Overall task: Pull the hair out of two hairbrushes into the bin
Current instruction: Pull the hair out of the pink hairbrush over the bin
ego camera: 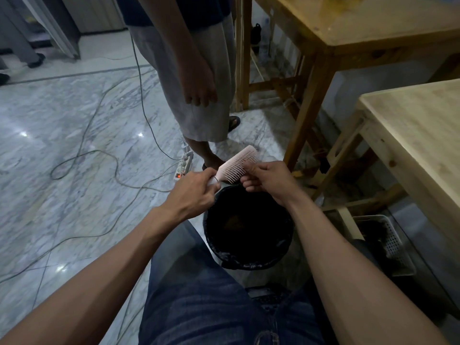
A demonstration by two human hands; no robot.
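Pink plastic, pale and ridged with rows of bristles, makes up the hairbrush, which is held in the air just above the far rim of the bin. The left hand grips the brush by its handle, fingers curled round it, with a thin dark ring or hair tie showing at the thumb. The right hand is at the bristle side of the brush head, its fingertips pinched together against the bristles; whether any hair lies between them is too fine to tell. The brush is tilted, handle low toward the left hand and head raised away from the person. The bin is round, lined with a black bag, and stands on the marble floor between the person's knees, which are in blue jeans. Something dull orange lies in the bin's dark bottom. Beyond the bin stands another person in pale shorts, one hand hanging loose. Grey cables trail across the floor to a power strip with a lit red switch. Two wooden tables stand along the right side, and a white perforated basket sits on the floor below the near one.
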